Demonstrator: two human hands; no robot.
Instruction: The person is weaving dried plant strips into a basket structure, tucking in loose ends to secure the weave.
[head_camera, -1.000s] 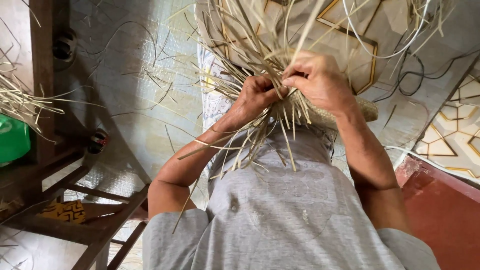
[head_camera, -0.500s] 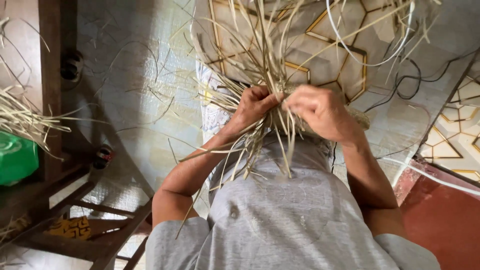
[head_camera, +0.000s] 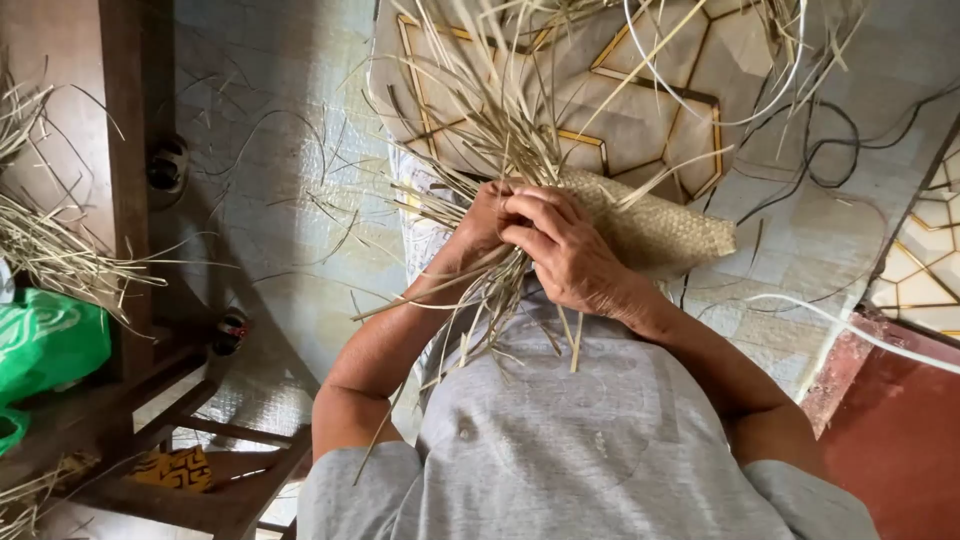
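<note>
A woven straw mat piece (head_camera: 650, 225) lies in front of my chest, with many loose pale straw strips (head_camera: 480, 120) fanning out from its edge. My right hand (head_camera: 570, 250) is closed over a bunch of those strips where they meet the woven part. My left hand (head_camera: 480, 225) sits right beside it, partly hidden behind the right hand, and pinches strips too. More strips hang down over my grey shirt (head_camera: 580, 440).
A dark wooden table frame (head_camera: 130, 200) stands at the left with a pile of straw (head_camera: 50, 250) and a green plastic bag (head_camera: 45, 340) on it. Dark cables (head_camera: 840, 140) and a white cord (head_camera: 850, 320) lie on the floor at right, beside a red step (head_camera: 900, 440).
Both hands have come closer together, the right now covering part of the left. The woven mat has come into view at the right.
</note>
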